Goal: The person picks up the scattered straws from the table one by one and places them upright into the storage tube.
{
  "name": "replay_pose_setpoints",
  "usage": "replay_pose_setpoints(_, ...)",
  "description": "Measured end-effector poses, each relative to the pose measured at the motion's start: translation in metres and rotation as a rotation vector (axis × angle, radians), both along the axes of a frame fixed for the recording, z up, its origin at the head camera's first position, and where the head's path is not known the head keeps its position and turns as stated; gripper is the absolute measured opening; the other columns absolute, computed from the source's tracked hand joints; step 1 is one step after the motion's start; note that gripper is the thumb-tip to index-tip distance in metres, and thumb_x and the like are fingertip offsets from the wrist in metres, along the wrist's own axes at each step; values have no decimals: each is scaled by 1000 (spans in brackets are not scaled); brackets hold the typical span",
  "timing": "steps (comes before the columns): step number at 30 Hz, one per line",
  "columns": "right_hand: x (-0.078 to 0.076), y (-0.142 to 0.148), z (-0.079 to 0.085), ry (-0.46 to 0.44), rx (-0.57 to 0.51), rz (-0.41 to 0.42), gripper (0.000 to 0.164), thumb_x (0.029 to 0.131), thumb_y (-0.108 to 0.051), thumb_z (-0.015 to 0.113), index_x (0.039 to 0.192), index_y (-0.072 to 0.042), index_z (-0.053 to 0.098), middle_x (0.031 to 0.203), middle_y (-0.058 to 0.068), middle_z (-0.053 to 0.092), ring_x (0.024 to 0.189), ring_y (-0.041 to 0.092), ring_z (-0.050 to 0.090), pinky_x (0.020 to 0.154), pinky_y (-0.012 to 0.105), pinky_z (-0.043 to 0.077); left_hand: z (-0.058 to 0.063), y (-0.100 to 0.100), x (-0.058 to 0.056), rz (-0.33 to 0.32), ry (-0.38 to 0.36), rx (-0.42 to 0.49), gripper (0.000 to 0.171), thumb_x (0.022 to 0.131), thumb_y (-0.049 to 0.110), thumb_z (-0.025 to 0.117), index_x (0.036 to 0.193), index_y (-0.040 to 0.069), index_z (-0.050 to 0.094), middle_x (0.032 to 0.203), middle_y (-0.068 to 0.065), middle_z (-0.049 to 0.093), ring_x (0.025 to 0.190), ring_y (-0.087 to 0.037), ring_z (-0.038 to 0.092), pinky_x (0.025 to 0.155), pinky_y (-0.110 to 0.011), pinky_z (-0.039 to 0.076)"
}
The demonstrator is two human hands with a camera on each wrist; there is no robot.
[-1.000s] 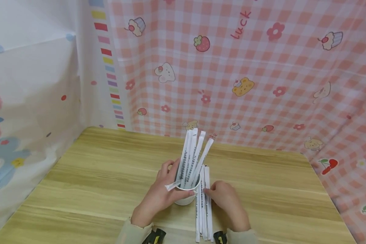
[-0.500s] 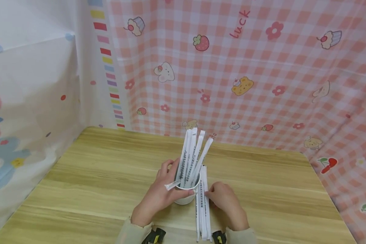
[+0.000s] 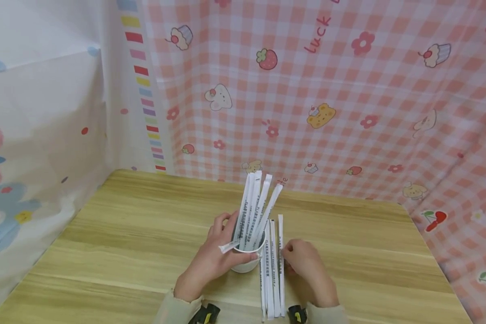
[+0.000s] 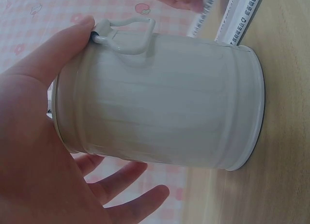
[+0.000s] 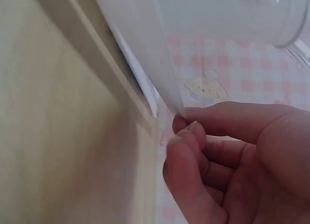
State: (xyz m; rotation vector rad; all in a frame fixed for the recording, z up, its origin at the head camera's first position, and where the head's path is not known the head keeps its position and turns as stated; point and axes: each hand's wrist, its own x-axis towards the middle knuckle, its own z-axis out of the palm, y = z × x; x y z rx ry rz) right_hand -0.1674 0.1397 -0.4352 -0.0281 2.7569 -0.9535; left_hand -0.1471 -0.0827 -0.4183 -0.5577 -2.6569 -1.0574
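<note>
While the left hand (image 3: 210, 256) grips the white pail (image 4: 160, 98) near the top, fingers parted around it, paper-wrapped straws (image 3: 251, 211) lean inside that pail. Just right of the pail, the right hand (image 3: 308, 267), its fingers curled in, pinches the outermost straw (image 3: 281, 285), beside other straws (image 3: 269, 285) lying on the wooden table (image 3: 380, 265).

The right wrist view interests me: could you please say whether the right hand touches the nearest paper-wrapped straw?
Touching: the right wrist view shows the right hand pinching the edge of the paper-wrapped straw, with no gap visible.
</note>
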Motion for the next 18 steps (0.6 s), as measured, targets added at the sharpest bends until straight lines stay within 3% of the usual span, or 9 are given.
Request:
replay_pose_setpoints(7,1,13,16,89,26,-45,12,84,-16,54,77,-8,60,52,3,52,46,14,50,46,28,38,0,0,0,-3,-19,10,104,62,50,75,143,22,17,129,-13,30,105,-27,38,76,-37,42)
replay_pose_setpoints(13,4,19,35,155,28,-90,13,85,-16,53,86,-6,61,56,0,53,49,12,49,48,28,37,0,0,0,-13,-12,16,102,63,49,75,143,20,18,129,-13,30,107,-27,36,77,-39,42)
replay_pose_setpoints(18,7,21,46,307,-45,-111,13,86,-18,56,88,-6,62,64,-1,56,51,12,52,48,26,41,0,1,-1,-8,-21,10,103,63,49,75,143,21,17,129,-13,30,107,-27,37,77,-39,42)
